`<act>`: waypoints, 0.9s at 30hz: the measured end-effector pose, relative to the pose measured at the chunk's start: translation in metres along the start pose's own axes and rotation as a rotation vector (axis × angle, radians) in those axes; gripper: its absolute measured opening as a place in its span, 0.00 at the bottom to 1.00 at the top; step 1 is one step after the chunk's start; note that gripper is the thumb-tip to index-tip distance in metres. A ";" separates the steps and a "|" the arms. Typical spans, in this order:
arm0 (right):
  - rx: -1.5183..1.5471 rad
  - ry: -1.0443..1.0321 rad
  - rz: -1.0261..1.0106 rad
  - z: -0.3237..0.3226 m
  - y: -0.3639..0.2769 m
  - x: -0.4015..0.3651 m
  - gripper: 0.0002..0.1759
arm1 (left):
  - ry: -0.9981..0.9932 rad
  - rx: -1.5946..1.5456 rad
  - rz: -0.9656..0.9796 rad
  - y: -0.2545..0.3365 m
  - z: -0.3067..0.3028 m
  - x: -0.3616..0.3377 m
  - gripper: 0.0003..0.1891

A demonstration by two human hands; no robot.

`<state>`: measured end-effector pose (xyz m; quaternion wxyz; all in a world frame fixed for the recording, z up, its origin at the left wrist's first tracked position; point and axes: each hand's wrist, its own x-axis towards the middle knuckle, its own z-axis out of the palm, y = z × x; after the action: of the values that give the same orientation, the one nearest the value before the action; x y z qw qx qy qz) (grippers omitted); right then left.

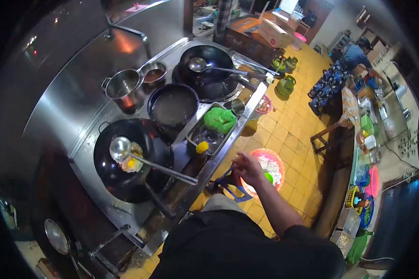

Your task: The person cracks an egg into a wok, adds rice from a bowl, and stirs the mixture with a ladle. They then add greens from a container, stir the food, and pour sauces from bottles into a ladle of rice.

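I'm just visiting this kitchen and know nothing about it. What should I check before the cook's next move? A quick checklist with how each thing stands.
1. Egg inside the nearest wok: ok, its yellow yolk shows.
2. Ladle within reach: ok, its bowl is in that wok and its handle extends past the rim.
3. Right hand away from the wok: ok, it is near the pink basin.
4. Right hand empty: cannot tell; the fingers are bent and no item shows clearly.
5. Left hand placed safely: cannot tell, I cannot make it out.
6. Burner lit under the wok: cannot tell, the wok hides it.
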<state>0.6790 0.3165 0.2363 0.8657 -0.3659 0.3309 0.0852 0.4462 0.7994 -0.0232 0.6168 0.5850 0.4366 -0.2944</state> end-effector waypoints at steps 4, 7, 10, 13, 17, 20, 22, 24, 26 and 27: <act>0.314 0.397 -0.002 -0.178 0.022 0.082 0.08 | 0.010 0.060 0.014 0.022 0.031 -0.002 0.18; 0.433 0.326 -0.169 -0.225 -0.047 0.153 0.16 | 0.034 0.094 0.022 0.023 0.058 -0.007 0.18; 0.030 0.736 -0.292 -0.203 -0.186 0.217 0.36 | 0.050 0.146 0.054 0.013 0.079 -0.017 0.18; -0.395 0.681 -0.289 -0.130 -0.271 0.194 0.37 | 0.044 0.220 0.122 -0.001 0.089 -0.023 0.18; -0.320 0.301 -0.566 -0.082 -0.249 0.180 0.24 | 0.032 0.338 0.318 -0.028 0.093 -0.032 0.18; -0.272 0.061 -0.541 -0.007 -0.167 0.143 0.08 | 0.165 0.326 0.463 -0.065 0.097 -0.054 0.18; -0.594 -0.249 -0.559 0.030 -0.095 0.110 0.12 | 0.118 0.562 0.383 -0.045 0.103 -0.064 0.20; -0.876 -0.816 -0.471 0.079 -0.038 0.059 0.12 | 0.178 0.304 0.277 -0.040 0.117 -0.084 0.20; -1.298 -1.124 -0.724 0.131 0.012 0.024 0.16 | 0.198 0.068 0.333 -0.068 0.109 -0.067 0.19; -1.385 -1.086 -0.802 0.139 0.043 0.022 0.21 | 0.223 0.025 0.463 -0.099 0.103 -0.046 0.18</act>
<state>0.7504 0.4408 0.2685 0.4578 -0.7916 -0.3875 0.1169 0.3586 0.6775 -0.0351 0.6084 0.7059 0.3528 -0.0846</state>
